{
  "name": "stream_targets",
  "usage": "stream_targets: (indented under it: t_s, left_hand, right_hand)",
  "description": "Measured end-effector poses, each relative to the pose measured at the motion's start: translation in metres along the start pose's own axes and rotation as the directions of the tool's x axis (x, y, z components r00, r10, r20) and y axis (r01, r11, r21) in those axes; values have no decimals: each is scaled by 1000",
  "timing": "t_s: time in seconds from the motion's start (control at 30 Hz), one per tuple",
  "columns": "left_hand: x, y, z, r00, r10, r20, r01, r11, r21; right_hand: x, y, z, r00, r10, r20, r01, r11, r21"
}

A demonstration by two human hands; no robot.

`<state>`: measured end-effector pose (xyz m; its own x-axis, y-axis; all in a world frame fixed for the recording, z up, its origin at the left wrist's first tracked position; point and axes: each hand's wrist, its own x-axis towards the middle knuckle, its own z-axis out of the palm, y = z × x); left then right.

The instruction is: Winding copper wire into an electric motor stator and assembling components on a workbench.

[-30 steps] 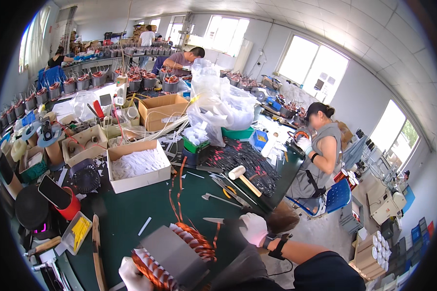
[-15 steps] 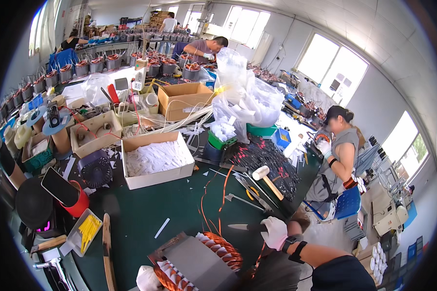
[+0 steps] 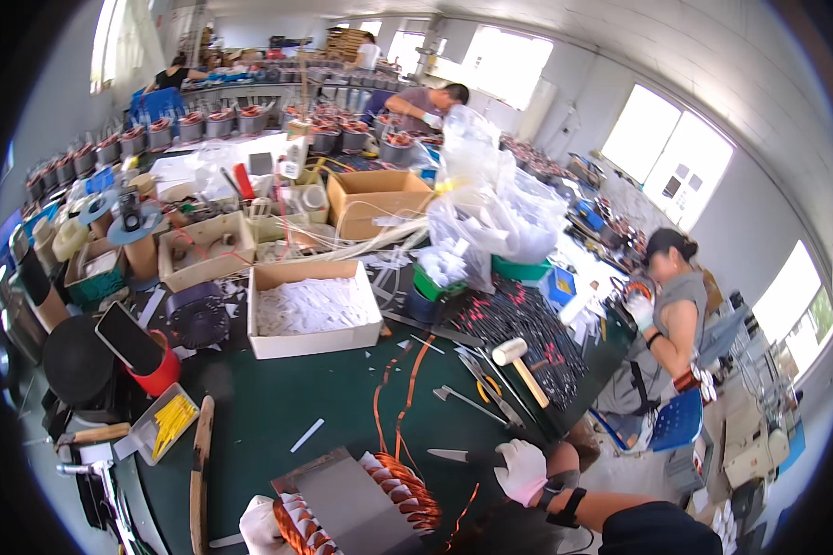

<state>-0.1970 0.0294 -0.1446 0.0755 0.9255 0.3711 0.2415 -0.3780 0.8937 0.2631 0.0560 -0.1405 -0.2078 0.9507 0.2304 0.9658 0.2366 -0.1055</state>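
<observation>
Grey stator [image 3: 354, 507] (coppery ends [image 3: 409, 498])

The green table [image 3: 259, 393] carries a stator [image 3: 347, 509] at its near edge, a stick [image 3: 201, 476] near left, a white strip [image 3: 307, 435] between, a box [image 3: 317, 348] farther off, dark tubes [image 3: 528, 324] right.

Two near hands [image 3: 522, 474], one near stator [image 3: 350, 504], one mallet [image 3: 526, 375], one red cup [image 3: 160, 364]

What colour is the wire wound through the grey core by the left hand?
Copper-orange; the wire shows best in the head view.
</observation>
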Motion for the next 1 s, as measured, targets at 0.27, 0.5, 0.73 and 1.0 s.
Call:
stream_targets:
  t_s: [0.27,0.5,0.73,1.0]
  left_hand:
    - [15,11,2,982,180,-58,-165,964,210]
    - [19,20,-3,969,233,-79,-210,951,226]
    - [16,10,-1,952,271,-144,-260,962,89]
    - [8,8,1,966,209,-151,-198,977,83]
  right_hand:
    - [10,4,4,999,-24,-21,25,996,83]
    - [18,4,-75,991,-110,83,95,982,162]
    - [78,-45,-129,857,-466,220,464,884,65]
    - [125,-124,-99,733,-578,358,617,787,6]
